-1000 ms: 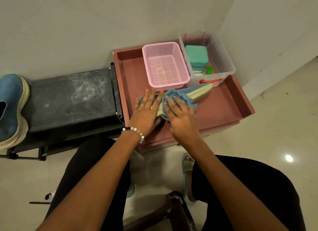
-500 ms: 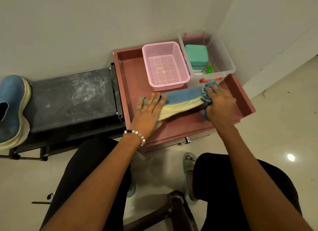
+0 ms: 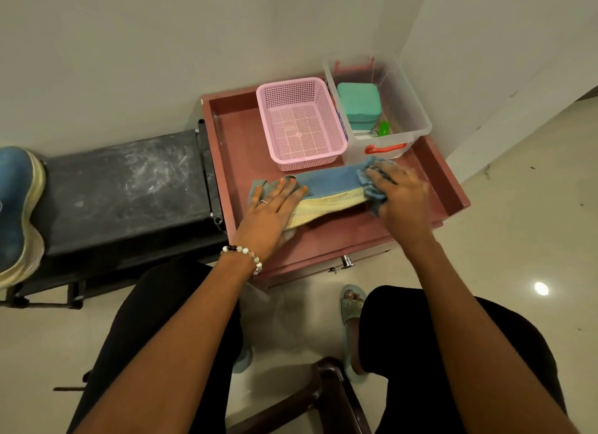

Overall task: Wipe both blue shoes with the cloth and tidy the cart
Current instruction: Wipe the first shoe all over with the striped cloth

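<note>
Right now the person sits low, knees apart, both arms reaching forward over the red cart [image 3: 449,190]. Nearest, the left hand [image 3: 271,213] lies flat with fingers spread on the heel end of a blue shoe [image 3: 330,182], pressing it down; I judge this is to keep the shoe from sliding under the wiping. Just across from it, the right hand [image 3: 401,197] has its grip curled round a bunched blue cloth [image 3: 372,187], which it presses against the toe end of the same shoe. The shoe lies on its side between the two hands, its pale yellow sole turned toward the person.

Just beyond the hands a pink basket [image 3: 301,123] stands on the cart top, and beside it, past the right hand, a clear plastic box [image 3: 411,110] holding a teal case [image 3: 359,105]. Well off to the left of the left hand, a dusty black bench [image 3: 129,187] touches the cart's side and carries the second blue shoe [image 3: 16,207] at its far end; whether that one is wiped I cannot tell. Pale walls close the corner behind, and the floor is glossy tile.
</note>
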A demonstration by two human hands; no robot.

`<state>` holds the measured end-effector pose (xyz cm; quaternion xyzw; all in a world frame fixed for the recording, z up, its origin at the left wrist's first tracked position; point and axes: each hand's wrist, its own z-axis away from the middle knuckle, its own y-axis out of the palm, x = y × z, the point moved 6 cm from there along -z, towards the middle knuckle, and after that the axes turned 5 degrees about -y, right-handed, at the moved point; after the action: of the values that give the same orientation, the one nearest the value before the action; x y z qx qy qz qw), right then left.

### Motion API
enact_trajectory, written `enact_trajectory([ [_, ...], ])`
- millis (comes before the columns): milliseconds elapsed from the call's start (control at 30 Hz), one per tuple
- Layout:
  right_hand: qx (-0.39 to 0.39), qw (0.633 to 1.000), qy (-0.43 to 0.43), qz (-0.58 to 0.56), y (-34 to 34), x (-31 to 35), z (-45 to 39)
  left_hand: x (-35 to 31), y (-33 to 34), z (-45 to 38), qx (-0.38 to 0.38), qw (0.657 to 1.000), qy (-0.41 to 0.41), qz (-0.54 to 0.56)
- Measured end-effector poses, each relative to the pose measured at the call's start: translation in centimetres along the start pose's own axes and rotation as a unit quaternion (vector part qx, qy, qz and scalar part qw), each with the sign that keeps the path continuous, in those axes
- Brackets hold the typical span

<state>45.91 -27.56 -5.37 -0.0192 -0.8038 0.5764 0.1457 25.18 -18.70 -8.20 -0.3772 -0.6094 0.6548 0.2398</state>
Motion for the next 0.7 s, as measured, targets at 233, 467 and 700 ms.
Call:
enact_trajectory([
  [233, 0.027, 0.990, 0.136, 0.017, 1.2, -0.2, 2.4, -0.7, 1.1, 0.8, -0.058, 0.993, 0.024, -0.098],
  [467, 0.185, 0.979, 0.018, -0.082, 4.7, 11.4, 5.6, -1.6, 3.1, 2.7, -0.004, 0.987, -0.010, -0.162],
  [700, 0.256, 0.966, 0.012, -0.019, 3.0, 3.9, 5.7, -1.4, 3.4, 2.7, 0.058, 0.979, -0.038, -0.193],
])
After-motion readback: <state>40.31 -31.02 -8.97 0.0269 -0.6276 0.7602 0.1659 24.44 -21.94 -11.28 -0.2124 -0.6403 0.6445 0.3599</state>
